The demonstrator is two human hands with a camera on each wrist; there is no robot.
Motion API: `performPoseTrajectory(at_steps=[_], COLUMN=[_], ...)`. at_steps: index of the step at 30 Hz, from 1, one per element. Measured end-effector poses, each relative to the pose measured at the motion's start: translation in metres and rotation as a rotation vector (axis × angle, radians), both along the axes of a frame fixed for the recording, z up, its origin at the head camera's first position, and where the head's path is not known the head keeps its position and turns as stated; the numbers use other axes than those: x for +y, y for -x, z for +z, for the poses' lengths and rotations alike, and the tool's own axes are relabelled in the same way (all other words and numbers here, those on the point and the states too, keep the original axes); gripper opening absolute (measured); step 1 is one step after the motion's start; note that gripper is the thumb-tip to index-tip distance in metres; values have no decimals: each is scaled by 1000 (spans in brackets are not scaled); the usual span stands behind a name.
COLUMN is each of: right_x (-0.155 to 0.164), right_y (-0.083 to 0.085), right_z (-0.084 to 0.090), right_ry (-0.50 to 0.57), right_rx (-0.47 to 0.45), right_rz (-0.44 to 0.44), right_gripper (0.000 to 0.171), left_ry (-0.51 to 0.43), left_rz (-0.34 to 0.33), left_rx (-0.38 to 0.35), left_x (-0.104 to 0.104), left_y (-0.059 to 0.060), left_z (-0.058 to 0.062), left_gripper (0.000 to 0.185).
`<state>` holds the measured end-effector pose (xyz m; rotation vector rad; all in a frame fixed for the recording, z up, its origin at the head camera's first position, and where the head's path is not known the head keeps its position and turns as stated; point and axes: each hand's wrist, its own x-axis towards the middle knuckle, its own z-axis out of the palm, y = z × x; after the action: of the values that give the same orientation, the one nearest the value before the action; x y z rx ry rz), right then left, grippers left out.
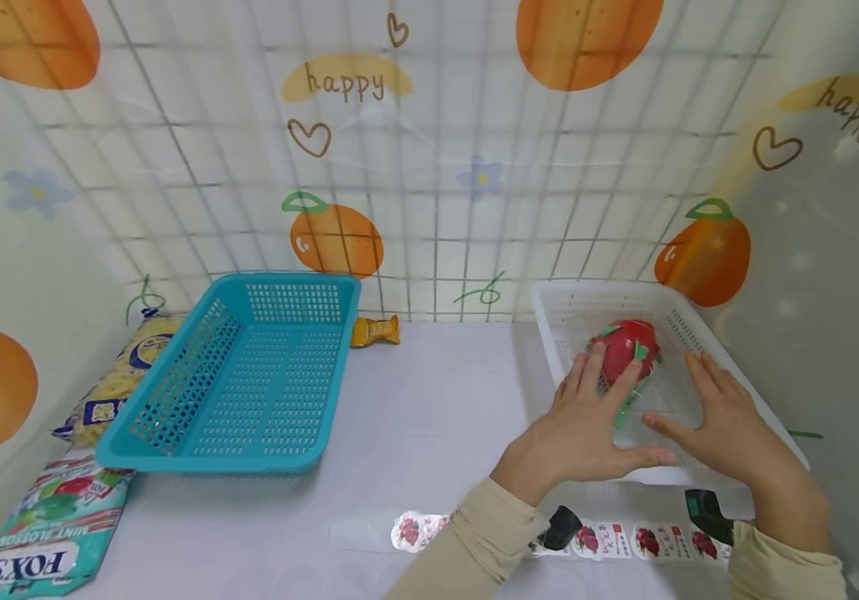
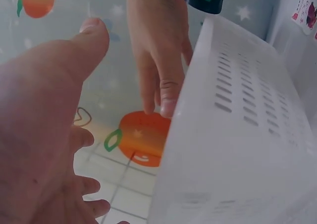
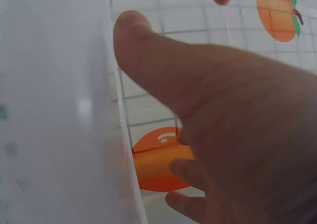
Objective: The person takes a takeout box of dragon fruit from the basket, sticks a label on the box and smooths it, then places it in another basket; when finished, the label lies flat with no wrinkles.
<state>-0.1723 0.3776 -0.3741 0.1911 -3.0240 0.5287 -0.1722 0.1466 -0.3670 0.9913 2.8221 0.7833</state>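
A white perforated plastic basket (image 1: 746,371) stands at the right, with a red dragon fruit (image 1: 627,350) with green scales inside it. My left hand (image 1: 579,425) hovers over the basket's near left side, fingers spread. Its fingertips overlap the fruit in the head view; whether they touch it cannot be told. Over the near right part of the basket is my right hand (image 1: 732,429), its fingers also spread and holding nothing. In the left wrist view, both the left hand (image 2: 44,105) and right hand (image 2: 161,40) appear above the basket rim. The right wrist view shows the right thumb beside the basket wall (image 3: 54,105).
A strip of dragon fruit stickers (image 1: 612,540) lies before the white basket. Left stands a teal basket (image 1: 327,417), with a small orange wrapped snack (image 1: 376,331) beside it. A yellow food bag (image 1: 114,387) and a Fox's candy bag (image 1: 54,525) lie further left. A patterned curtain hangs behind.
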Motion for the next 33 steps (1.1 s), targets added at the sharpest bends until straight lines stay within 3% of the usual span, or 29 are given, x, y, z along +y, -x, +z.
performPoseTrajectory(at_steps=[14,23,33], right_x=[15,13,13], right_y=[4,11,17], right_z=[-5,-10,-19], right_ry=[15,30,48], right_rx=[-54,-64,-75], right_rz=[-18,-22,-34], right_gripper=[122,121,122], left_ry=[57,87,160], left_rz=[-8,-10,47], left_rx=[-37,60,137], left_x=[18,21,25], left_y=[7,14,18], left_z=[0,-5,-12], left_gripper=[101,103,107])
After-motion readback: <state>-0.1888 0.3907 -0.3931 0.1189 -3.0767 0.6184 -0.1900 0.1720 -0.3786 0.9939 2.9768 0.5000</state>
